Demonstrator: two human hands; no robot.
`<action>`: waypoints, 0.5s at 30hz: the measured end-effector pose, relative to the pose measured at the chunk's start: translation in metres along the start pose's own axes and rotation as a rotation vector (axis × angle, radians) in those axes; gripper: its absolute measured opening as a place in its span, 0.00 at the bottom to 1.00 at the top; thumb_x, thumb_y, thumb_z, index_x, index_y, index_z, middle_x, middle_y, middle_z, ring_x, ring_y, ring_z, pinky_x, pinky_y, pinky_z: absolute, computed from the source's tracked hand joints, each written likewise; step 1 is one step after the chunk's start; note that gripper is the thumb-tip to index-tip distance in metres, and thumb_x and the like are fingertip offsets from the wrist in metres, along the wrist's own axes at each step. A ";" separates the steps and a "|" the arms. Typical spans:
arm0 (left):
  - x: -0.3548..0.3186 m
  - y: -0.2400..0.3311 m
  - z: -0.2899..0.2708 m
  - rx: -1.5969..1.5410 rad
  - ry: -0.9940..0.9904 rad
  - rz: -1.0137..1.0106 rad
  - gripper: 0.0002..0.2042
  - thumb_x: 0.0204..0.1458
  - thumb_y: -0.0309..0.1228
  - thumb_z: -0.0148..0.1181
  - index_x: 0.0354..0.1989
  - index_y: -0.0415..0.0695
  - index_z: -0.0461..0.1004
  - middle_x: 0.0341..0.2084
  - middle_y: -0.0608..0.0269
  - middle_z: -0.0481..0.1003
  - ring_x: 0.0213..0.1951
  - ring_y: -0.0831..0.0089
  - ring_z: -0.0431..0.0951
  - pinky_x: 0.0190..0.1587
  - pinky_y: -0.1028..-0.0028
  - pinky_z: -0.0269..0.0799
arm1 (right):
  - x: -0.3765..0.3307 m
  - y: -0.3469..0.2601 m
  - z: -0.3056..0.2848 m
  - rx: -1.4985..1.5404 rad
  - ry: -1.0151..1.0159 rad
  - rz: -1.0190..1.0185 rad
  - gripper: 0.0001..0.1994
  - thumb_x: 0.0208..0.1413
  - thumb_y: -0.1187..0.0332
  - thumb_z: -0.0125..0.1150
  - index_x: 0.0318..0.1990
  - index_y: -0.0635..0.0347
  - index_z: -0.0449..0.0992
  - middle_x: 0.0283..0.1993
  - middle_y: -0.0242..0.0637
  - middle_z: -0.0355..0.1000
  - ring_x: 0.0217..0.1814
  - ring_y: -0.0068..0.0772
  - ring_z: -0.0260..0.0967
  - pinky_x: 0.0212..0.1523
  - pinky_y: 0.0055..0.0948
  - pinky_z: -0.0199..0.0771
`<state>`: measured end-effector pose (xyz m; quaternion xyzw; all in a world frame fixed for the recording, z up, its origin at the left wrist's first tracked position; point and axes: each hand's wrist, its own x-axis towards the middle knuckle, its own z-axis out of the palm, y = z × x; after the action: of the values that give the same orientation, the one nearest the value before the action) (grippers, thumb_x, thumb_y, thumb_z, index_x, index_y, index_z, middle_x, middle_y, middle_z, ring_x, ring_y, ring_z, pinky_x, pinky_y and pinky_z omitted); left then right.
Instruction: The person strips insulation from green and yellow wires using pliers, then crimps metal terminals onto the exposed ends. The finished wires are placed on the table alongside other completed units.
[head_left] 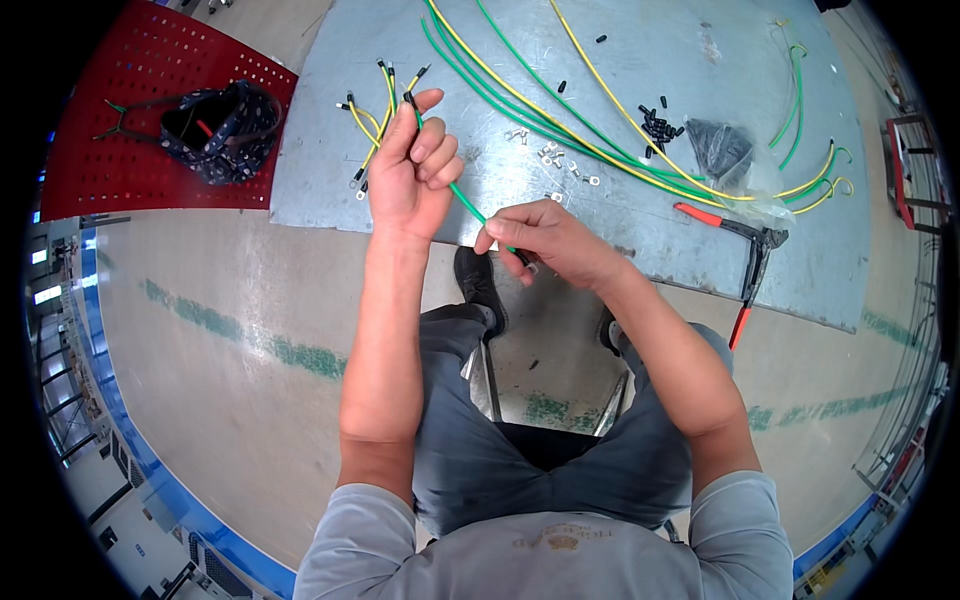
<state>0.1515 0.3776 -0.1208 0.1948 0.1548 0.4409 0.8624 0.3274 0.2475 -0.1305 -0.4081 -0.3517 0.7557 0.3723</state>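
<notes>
The left hand [415, 165] is mostly closed, fingers loosely curled, with the thumb and index finger pinching the upper end of a short green plastic-insulated wire [463, 200], where a small black tubular sleeve shows. The right hand [555, 240] is also nearly closed, thumb against fingers, and has hold of the same wire toward its lower end; a dark sleeve and a bit of silvery metal peep out beyond the fingertips. The wire slants between the two hands, off the near edge of the table.

It should be very light and springy, stiff enough to keep its line yet easily bent, with insulation that looks smooth and perhaps slightly slick. A pinch close behind each sleeve seems the best hold (the metal tip would make a poor, narrow grip). Little about it looks fragile.

Outward on the grey metal table [325, 90] lie a cluster of short yellow and green wires with dark ends [365, 125] beyond the left hand, silvery ring-shaped metal lugs [553, 156] ahead of the right, then a heap of small black sleeves [658, 130], long curving green and yellow wires [590, 143], and a red-handled black hand tool [758, 262] overhanging the edge.
</notes>
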 end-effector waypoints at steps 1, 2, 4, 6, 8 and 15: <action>-0.001 0.001 0.002 0.032 0.013 0.001 0.18 0.75 0.40 0.45 0.60 0.39 0.70 0.20 0.74 0.57 0.21 0.84 0.51 0.23 0.80 0.49 | 0.000 -0.001 -0.001 -0.021 0.012 -0.004 0.21 0.72 0.53 0.58 0.43 0.66 0.82 0.20 0.28 0.67 0.20 0.20 0.63 0.24 0.23 0.64; -0.001 0.001 0.004 0.073 0.016 0.007 0.18 0.75 0.40 0.45 0.60 0.39 0.70 0.20 0.75 0.57 0.21 0.84 0.50 0.23 0.80 0.49 | -0.001 -0.003 -0.001 -0.028 0.015 0.003 0.21 0.72 0.54 0.57 0.43 0.66 0.83 0.19 0.27 0.66 0.19 0.19 0.61 0.23 0.23 0.62; -0.002 0.000 0.010 0.155 0.023 0.020 0.18 0.75 0.40 0.46 0.60 0.39 0.70 0.20 0.75 0.56 0.21 0.85 0.50 0.22 0.80 0.48 | -0.003 -0.008 -0.003 -0.040 0.021 0.018 0.20 0.72 0.55 0.57 0.43 0.67 0.83 0.18 0.26 0.64 0.18 0.17 0.58 0.21 0.23 0.58; -0.004 0.001 0.015 0.227 0.037 0.024 0.18 0.75 0.39 0.46 0.60 0.39 0.70 0.20 0.76 0.56 0.20 0.85 0.49 0.22 0.81 0.48 | -0.004 -0.012 -0.004 -0.009 0.012 0.050 0.19 0.72 0.56 0.57 0.44 0.67 0.83 0.17 0.25 0.62 0.18 0.16 0.55 0.20 0.23 0.55; -0.004 -0.001 0.020 0.294 0.051 0.029 0.18 0.75 0.39 0.46 0.60 0.38 0.71 0.20 0.77 0.55 0.20 0.85 0.49 0.22 0.80 0.47 | -0.005 -0.013 -0.007 0.004 0.014 0.084 0.19 0.72 0.57 0.57 0.44 0.68 0.83 0.17 0.24 0.61 0.17 0.16 0.53 0.19 0.23 0.52; -0.005 -0.005 0.026 0.451 0.051 -0.090 0.18 0.74 0.39 0.48 0.58 0.36 0.73 0.19 0.77 0.56 0.19 0.86 0.49 0.20 0.80 0.47 | -0.009 -0.019 -0.020 -0.060 -0.020 0.189 0.18 0.71 0.57 0.60 0.44 0.67 0.83 0.16 0.24 0.60 0.16 0.15 0.51 0.17 0.23 0.48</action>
<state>0.1635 0.3655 -0.1002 0.3642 0.2798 0.3612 0.8116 0.3536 0.2531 -0.1194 -0.4429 -0.3379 0.7806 0.2832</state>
